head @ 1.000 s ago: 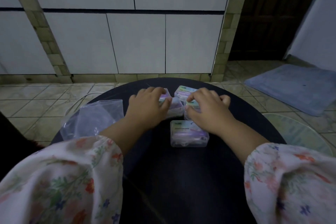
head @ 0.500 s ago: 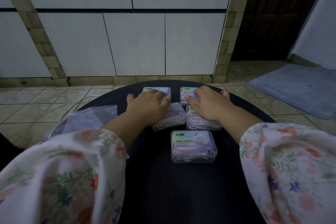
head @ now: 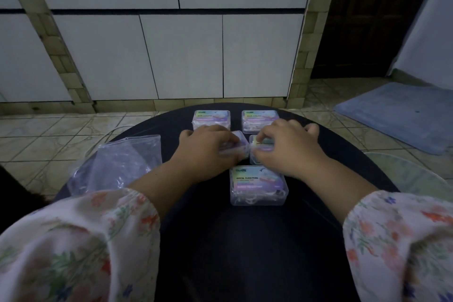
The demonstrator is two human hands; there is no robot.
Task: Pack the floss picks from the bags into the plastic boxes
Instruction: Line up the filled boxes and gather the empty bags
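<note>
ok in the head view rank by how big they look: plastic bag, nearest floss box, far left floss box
1. plastic bag
2. nearest floss box
3. far left floss box
The two boxes look like the same type; nearness likely explains the difference.

A home kitchen: white cabinet doors (head: 186,56) set in tiled masonry, tiled floor (head: 49,135), blue mat (head: 402,113).

Head view, downward (close) over table (head: 220,240).

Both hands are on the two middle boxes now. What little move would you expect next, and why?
Probably the left hand nudges its clear plastic floss-pick box square. It sits skewed beside the box under the right hand, while the two far boxes lie straight.
</note>
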